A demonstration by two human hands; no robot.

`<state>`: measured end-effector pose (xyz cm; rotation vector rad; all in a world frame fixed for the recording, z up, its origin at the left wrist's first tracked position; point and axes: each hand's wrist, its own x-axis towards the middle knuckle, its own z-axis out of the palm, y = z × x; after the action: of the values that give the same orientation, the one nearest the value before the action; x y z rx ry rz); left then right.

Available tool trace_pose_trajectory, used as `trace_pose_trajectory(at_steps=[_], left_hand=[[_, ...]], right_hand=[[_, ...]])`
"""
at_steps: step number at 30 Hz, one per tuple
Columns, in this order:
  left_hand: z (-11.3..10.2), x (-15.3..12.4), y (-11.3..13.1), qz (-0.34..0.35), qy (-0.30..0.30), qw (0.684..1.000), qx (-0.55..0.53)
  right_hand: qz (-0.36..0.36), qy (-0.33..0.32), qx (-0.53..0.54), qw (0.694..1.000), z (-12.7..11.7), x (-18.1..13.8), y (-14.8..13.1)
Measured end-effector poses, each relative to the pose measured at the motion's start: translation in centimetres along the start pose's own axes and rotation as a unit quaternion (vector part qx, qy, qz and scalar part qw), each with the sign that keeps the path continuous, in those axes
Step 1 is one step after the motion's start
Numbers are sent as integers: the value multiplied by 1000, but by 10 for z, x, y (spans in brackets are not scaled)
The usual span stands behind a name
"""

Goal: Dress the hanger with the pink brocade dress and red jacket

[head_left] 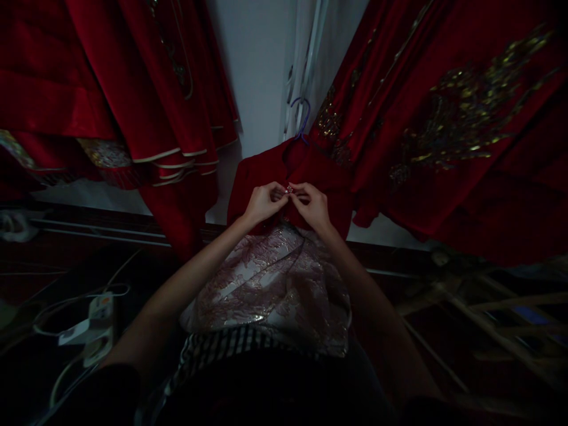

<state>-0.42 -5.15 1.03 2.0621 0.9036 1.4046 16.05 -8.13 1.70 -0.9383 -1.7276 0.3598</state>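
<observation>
A small red garment (257, 174) hangs on a purple hanger (302, 118) against a white wall, straight ahead. Both my hands meet at its front. My left hand (264, 203) and my right hand (313, 206) are each pinched on a small shiny fastener (290, 189) at the garment's middle, fingers closed around it and the red cloth. Below my hands a pale pink and gold embroidered cloth (275, 287) hangs down between my forearms.
Red robes with cream trim (146, 89) hang at the left. A large red robe with gold embroidery (461, 112) hangs at the right. A white power strip with cables (95, 322) lies on the dark floor at the left. A wooden rack (479, 307) stands at the lower right.
</observation>
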Motion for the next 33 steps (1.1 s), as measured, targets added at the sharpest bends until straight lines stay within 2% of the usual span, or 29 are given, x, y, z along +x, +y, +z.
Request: trace_pose_trajectory(at_steps=[6,21,28,33], left_hand=[[5,5,1,-3,3,1000,13],[-3,9,2,45,-58,994,79],[-2,11,1,47,-59,992,104],[-6,14,6,80,-88,980,160]], right_hand=[[40,17,39,998,-1,0,1],[31,59,54,996,4,6,19],[28,32,76,996,1,5,21],[43,23,74,996,1,6,23]])
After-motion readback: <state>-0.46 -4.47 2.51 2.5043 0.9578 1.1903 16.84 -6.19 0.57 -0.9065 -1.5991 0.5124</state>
